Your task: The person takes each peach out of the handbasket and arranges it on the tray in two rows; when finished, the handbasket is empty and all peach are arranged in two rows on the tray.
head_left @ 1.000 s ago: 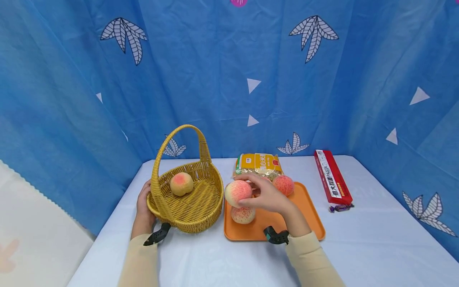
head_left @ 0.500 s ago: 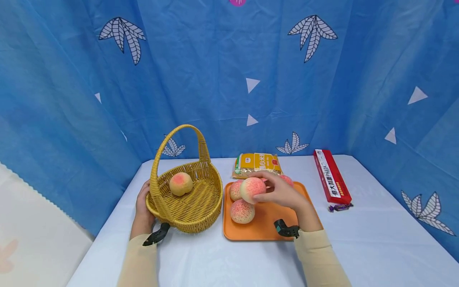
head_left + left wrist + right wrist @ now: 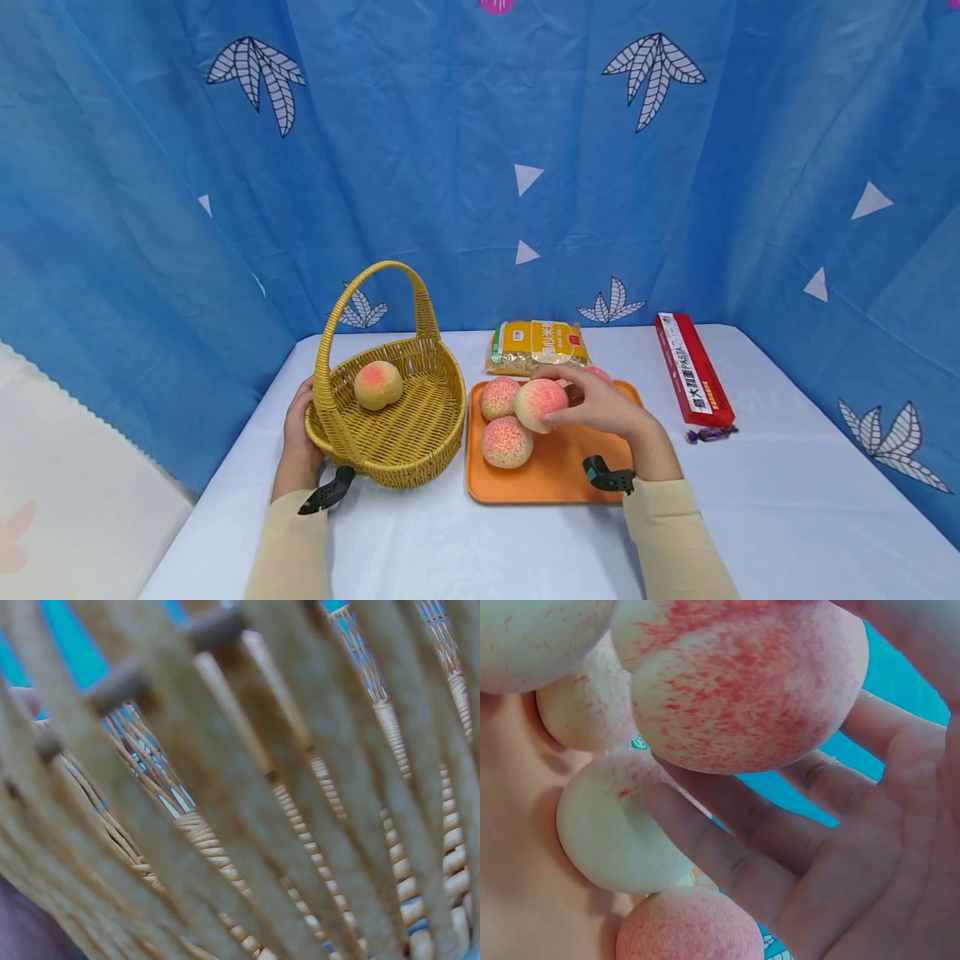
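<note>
My right hand (image 3: pixel 600 406) holds a pink-and-cream peach (image 3: pixel 541 405) above the orange tray (image 3: pixel 555 487), between thumb and fingers. Close beside the held peach are two peaches on the tray, a back one (image 3: pixel 498 398) and a front one (image 3: pixel 507 442). Behind the hand another peach (image 3: pixel 597 374) is partly hidden. The right wrist view shows the held peach (image 3: pixel 742 686) large, with several more around it. At the left, my left hand (image 3: pixel 300 429) grips the outer side of a yellow wicker basket (image 3: pixel 420 471); the basket hides some of its fingers. One yellowish peach (image 3: pixel 378 385) lies inside.
A yellow bag of pasta (image 3: pixel 536 343) lies behind the tray. To the right are a long red pasta box (image 3: pixel 696 371) and a purple wrapped candy (image 3: pixel 711 434). The basket's tall arched handle (image 3: pixel 375 275) stands up. A blue curtain (image 3: pixel 480 167) borders the white table.
My right hand has moved right and slightly down with the peach, uncovering the back-left peach on the tray. The left hand and the basket have stayed in place.
</note>
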`<state>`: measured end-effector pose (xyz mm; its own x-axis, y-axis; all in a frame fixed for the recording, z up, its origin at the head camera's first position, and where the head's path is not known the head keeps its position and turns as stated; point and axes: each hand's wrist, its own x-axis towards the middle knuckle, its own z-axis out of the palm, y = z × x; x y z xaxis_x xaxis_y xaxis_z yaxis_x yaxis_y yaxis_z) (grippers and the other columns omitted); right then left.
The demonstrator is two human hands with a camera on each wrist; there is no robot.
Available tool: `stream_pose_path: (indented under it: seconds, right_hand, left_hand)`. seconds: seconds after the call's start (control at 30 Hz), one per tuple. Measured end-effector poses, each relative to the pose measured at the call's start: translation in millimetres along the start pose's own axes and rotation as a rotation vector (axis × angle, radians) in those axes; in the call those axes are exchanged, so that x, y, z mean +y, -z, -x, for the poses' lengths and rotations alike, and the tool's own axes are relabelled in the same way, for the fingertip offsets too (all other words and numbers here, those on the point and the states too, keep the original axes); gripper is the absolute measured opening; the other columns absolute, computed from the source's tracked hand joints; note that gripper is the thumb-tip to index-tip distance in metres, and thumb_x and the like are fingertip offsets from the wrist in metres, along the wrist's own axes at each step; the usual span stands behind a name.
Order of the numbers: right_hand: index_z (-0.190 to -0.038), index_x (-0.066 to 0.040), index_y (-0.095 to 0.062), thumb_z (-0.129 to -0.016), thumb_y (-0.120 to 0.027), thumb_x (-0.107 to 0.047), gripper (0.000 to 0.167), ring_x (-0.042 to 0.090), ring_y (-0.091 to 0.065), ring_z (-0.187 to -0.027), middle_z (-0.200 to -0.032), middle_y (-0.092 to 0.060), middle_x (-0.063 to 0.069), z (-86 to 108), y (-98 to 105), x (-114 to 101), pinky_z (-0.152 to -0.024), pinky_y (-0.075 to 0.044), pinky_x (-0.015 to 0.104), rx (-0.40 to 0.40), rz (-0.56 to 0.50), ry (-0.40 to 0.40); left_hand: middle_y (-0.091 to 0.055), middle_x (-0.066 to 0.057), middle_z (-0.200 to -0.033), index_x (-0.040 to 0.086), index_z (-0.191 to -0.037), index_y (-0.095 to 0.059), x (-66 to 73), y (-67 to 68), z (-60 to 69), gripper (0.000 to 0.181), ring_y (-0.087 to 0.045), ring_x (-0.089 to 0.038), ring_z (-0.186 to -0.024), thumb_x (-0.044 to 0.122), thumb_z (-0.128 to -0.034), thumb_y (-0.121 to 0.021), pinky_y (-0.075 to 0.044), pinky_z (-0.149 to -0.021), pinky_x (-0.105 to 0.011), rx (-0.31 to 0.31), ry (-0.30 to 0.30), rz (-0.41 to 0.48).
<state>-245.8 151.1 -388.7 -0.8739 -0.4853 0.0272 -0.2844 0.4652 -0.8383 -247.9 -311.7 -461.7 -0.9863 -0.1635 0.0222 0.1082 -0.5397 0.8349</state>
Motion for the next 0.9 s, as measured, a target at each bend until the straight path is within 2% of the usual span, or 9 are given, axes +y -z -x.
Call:
stream_pose_path:
  seconds: [0.27, 0.4, 0.6, 0.9]
  right_hand:
    - [-0.134, -0.024, -0.059, -0.078, -0.084, -0.031, 0.062, 0.026, -0.059, -0.109, -0.135, -0.059, 0.003, 0.3, 4.9, 10.6, -0.09, -0.052, 0.036, -0.048, -0.023, 0.001]
    - [-0.134, -0.024, -0.058, -0.077, -0.084, -0.033, 0.063, 0.027, -0.056, -0.114, -0.133, -0.059, 0.003, 2.0, 6.5, 12.8, -0.093, -0.052, 0.039, -0.059, -0.025, -0.031]
    - [-0.129, -0.024, -0.059, -0.078, -0.084, -0.033, 0.058, 0.027, -0.056, -0.116, -0.13, -0.06, 0.006, 3.0, 6.7, 19.2, -0.096, -0.054, 0.043, -0.061, -0.005, -0.06]
    - [-0.125, -0.021, -0.06, -0.077, -0.085, -0.033, 0.055, 0.027, -0.055, -0.116, -0.126, -0.06, 0.006, 6.3, 11.1, 23.9, -0.096, -0.053, 0.044, -0.082, 0.039, -0.066]
  left_hand:
    - [-0.058, 0.008, -0.118, 0.022, -0.129, -0.051, 1.1, -1.8, 0.5, 0.03, -0.058, -0.005, -0.103, 0.013, -0.1065, -0.034, -0.05, -0.094, -0.017, 0.017, 0.006, -0.026]
    - [-0.059, 0.007, -0.116, 0.022, -0.128, -0.052, 0.8, -2.1, 0.5, 0.03, -0.059, -0.006, -0.101, 0.013, -0.1064, -0.034, -0.051, -0.093, -0.018, 0.019, 0.005, -0.018]
    - [-0.06, 0.006, -0.113, 0.021, -0.127, -0.053, 0.4, -1.5, -0.3, 0.029, -0.06, -0.006, -0.099, 0.012, -0.106, -0.034, -0.052, -0.091, -0.018, 0.01, -0.007, -0.006]
    - [-0.06, 0.006, -0.116, 0.021, -0.129, -0.053, 0.1, -0.2, -1.4, 0.029, -0.06, -0.007, -0.102, 0.013, -0.106, -0.036, -0.051, -0.093, -0.018, 0.03, 0.013, 0.005]
